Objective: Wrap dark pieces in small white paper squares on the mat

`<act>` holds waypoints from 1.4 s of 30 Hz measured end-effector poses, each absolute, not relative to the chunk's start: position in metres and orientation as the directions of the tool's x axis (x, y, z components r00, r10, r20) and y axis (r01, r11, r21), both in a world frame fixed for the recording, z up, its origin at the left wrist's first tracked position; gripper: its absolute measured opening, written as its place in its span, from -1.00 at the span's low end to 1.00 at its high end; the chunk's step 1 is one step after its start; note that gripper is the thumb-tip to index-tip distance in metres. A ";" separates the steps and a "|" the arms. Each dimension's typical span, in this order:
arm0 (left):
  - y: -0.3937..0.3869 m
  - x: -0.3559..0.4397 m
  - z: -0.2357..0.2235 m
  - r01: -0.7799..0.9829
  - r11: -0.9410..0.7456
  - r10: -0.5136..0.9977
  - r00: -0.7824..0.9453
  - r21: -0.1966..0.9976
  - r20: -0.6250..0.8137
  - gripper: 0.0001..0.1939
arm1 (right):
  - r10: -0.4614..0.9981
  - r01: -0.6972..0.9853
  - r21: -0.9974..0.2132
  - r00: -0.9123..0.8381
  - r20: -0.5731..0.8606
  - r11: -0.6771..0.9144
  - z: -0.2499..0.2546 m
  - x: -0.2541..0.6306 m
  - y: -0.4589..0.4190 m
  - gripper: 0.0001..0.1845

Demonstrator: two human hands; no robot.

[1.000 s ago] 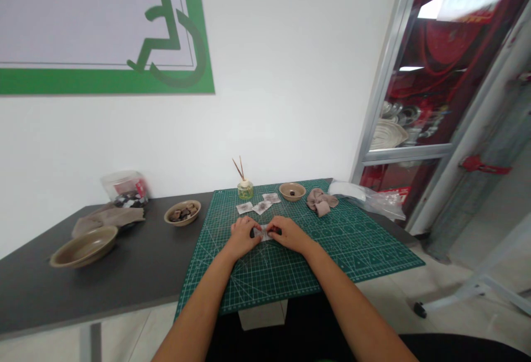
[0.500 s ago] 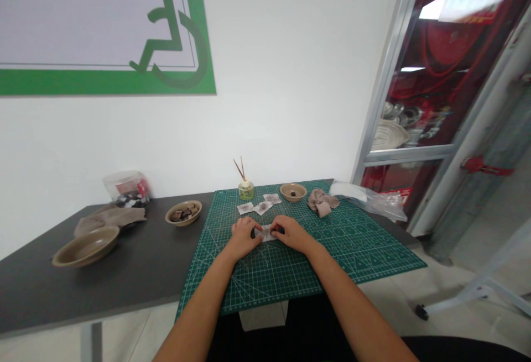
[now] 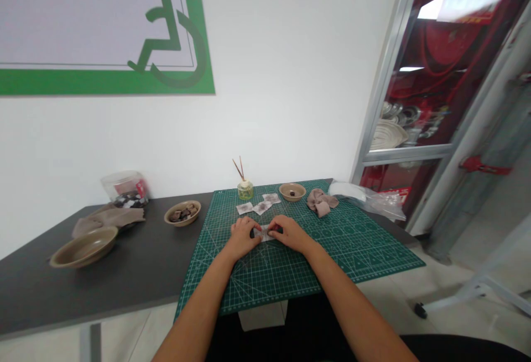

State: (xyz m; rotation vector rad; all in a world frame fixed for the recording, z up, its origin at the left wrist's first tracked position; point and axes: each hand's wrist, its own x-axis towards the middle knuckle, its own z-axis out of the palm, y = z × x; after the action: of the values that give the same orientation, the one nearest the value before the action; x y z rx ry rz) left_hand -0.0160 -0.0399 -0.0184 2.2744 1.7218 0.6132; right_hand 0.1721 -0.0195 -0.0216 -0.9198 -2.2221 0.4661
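Observation:
My left hand and my right hand are close together above the cutting mat, thumbs and fingers pinched. Between them lies a small whitish square packet with a darker middle, one side in each hand. Something small and black shows by each thumb, too small to name. Just beyond the hands rest similar square packets, a left one, a middle one and a right one, with dark speckled centres. A small tan bowl behind my right hand contains a little dark piece.
At the mat's back stands a reed diffuser. A crumpled brown cloth and a clear plastic bag are right. On the dark table are a bowl of brown pieces, a larger bowl, another cloth and a plastic jar.
Both hands keep their pinch on the packet with hardly any movement. The whole view has shifted very slightly.

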 end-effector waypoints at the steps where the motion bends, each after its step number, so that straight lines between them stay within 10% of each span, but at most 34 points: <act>1: -0.040 -0.016 -0.018 0.863 -0.284 0.956 0.221 0.419 0.192 -0.81 | 0.724 0.500 -0.526 -0.512 0.462 0.688 -0.023 0.174 -0.018 -0.92; 42: -0.043 -0.015 -0.015 0.856 -0.296 0.953 0.238 0.423 0.185 -0.78 | 0.657 0.567 -0.352 -0.527 0.539 0.744 -0.032 0.182 -0.011 -0.86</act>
State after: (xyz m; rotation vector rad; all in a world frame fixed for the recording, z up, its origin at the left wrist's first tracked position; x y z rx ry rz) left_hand -0.0152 -0.0429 -0.0154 2.2766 1.7015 0.6043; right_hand 0.1821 -0.0113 -0.0317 -0.9163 -2.2721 0.1739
